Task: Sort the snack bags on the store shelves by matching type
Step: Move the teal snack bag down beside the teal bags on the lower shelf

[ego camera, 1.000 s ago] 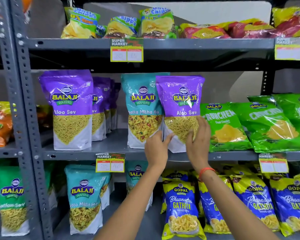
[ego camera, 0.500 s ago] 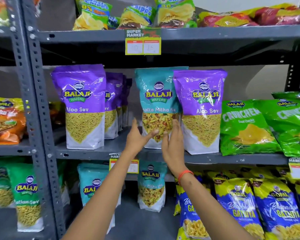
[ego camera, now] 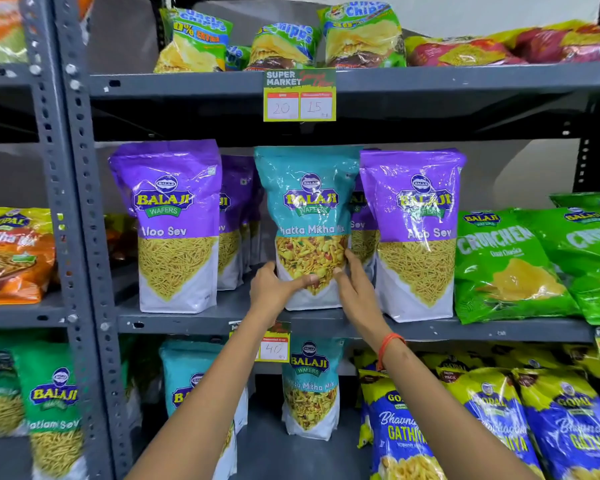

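A teal Khatta Mitha Mix bag (ego camera: 309, 209) stands upright on the middle shelf (ego camera: 194, 322) between purple Aloo Sev bags. My left hand (ego camera: 274, 289) grips its lower left edge, thumb across the front. My right hand (ego camera: 355, 285) holds its lower right edge. One purple Aloo Sev bag (ego camera: 418, 233) stands just right of it, another (ego camera: 174, 223) to the left with more purple bags (ego camera: 236, 216) behind. Two more teal Khatta Mitha Mix bags (ego camera: 310, 386) stand on the shelf below.
Green Crunchem bags (ego camera: 506, 265) lean at the right of the middle shelf. Blue Gopal Gathiya bags (ego camera: 492, 417) fill the lower right. Uncle Chipps bags (ego camera: 361, 32) sit on the top shelf. A grey perforated upright (ego camera: 80, 237) divides off the left bay.
Both hands left the right purple Aloo Sev bag, moved left, and took hold of the teal Khatta Mitha Mix bag. The camera view shifted left and closer.
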A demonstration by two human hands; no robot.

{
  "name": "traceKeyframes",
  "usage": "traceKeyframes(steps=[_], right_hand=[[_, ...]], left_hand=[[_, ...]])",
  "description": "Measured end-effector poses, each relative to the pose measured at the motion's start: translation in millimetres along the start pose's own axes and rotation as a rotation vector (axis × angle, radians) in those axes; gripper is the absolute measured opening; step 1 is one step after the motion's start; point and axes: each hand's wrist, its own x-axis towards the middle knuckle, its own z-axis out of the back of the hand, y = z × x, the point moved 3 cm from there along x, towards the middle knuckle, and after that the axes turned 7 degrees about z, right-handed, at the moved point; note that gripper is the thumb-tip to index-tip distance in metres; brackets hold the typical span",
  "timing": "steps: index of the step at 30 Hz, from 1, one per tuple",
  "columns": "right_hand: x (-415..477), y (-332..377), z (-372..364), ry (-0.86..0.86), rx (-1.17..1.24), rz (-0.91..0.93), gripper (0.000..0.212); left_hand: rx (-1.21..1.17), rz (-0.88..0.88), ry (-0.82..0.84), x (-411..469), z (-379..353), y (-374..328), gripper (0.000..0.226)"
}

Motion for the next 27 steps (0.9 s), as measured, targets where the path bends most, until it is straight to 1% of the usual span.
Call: traceKeyframes(steps=[1,3,7,8,10,12,13,14,16,18,19,20,22,23,25,27], right_hand=[[0.5,1.7,-1.8,0.02,0.018,0.006,0.05],[0.5,4.3,-4.8,0.038,0.037,0.022,0.049],[-3.1,8.2,-4.2,0.014,0.073,0.053,0.047],[-4.0,9.8,-2.8,0.005,0.079,0.053,0.047],[-6.5,13.7,-0.2,0.006,0.102,0.05,0.05],[-8.8,14.7,1.4,-0.001,0.098,0.039,0.062],[-10.3,15.0,1.9,0.004,0.094,0.034,0.068],[-12.4,17.1,2.4,0.01,0.096,0.033,0.07],[-17.0,23.2,4.4,0.019,0.129,0.034,0.066],[-21.9,26.1,7.2,0.059,0.169,0.016,0.064],[-25.8,28.9,8.7,0.091,0.189,0.003,0.061],[-30.4,32.0,9.3,0.131,0.204,-0.005,0.055],[-41.0,35.9,10.2,0.217,0.216,-0.01,0.039],[-46.1,35.6,11.3,0.254,0.22,-0.017,0.033],[-58.4,34.7,14.1,0.326,0.231,-0.047,0.037],[-71.4,27.9,16.6,0.379,0.203,-0.089,0.048]], left_hand=[[0.006,-0.004,-0.015,-1.3,3.6,2.2,0.095],[-0.013,-0.013,-0.029,-4.4,11.7,6.7,0.098],[-0.041,-0.027,-0.044,-21.8,31.7,2.1,0.075],[-0.044,-0.03,-0.038,-25.2,36.6,1.5,0.077],[-0.055,-0.045,-0.015,-28.5,42.6,3.0,0.098],[-0.068,-0.035,0.007,-32.2,46.7,4.9,0.115],[-0.086,-0.026,0.022,-35.2,47.7,4.6,0.116],[-0.104,-0.019,0.03,-41.9,49.7,1.6,0.113],[-0.096,-0.011,0.044,-60.1,54.9,-9.4,0.1],[-0.084,-0.014,0.043,-76.5,59.0,-16.7,0.068],[-0.096,-0.01,0.043,-81.0,60.3,-16.0,0.06],[-0.113,-0.005,0.05,-85.6,62.2,-14.0,0.06],[-0.137,0.003,0.065,-96.6,65.3,-7.4,0.068],[-0.15,-0.009,0.075,-102.9,67.2,-3.0,0.068],[-0.168,-0.006,0.089,-113.8,69.2,10.9,0.057],[-0.155,0.002,0.106,-125.8,70.7,28.0,0.037]])
